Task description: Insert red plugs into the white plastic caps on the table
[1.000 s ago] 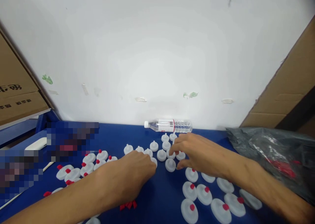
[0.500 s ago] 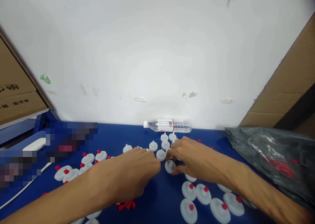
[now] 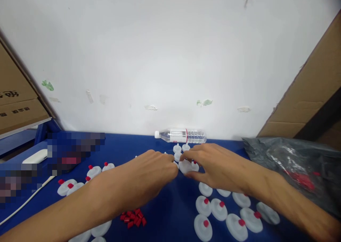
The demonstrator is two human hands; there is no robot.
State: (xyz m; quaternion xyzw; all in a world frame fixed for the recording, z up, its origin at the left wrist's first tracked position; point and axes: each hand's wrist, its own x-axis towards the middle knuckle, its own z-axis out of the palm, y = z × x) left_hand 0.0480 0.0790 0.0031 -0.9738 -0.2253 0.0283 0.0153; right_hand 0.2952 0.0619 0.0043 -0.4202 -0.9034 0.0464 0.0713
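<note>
Two hands meeting over the blue surface [image 3: 160, 142], just in front of a cluster of plain white discs [image 3: 178, 149]. Right hand [image 3: 213, 165] pinching a white disc [image 3: 184, 166] at its rim, grip clamped on it, disc raised slightly above the cloth. Left hand [image 3: 149, 178] brought up against that same disc from the other side, fingertips [image 3: 174, 163] bunched together at its edge; impossible to tell whether anything sits between them. Small heap of loose red caps [image 3: 133, 217] lying below the left wrist. Capped white discs [image 3: 221, 213] spread under the right forearm, more capped discs [image 3: 80, 180] off to the left. Clear water bottle [image 3: 181, 136] on its side against the white wall [image 3: 160, 57]. Dark plastic bag [image 3: 293, 167] crumpled at far right, cardboard box [image 3: 16, 103] at far left.
</note>
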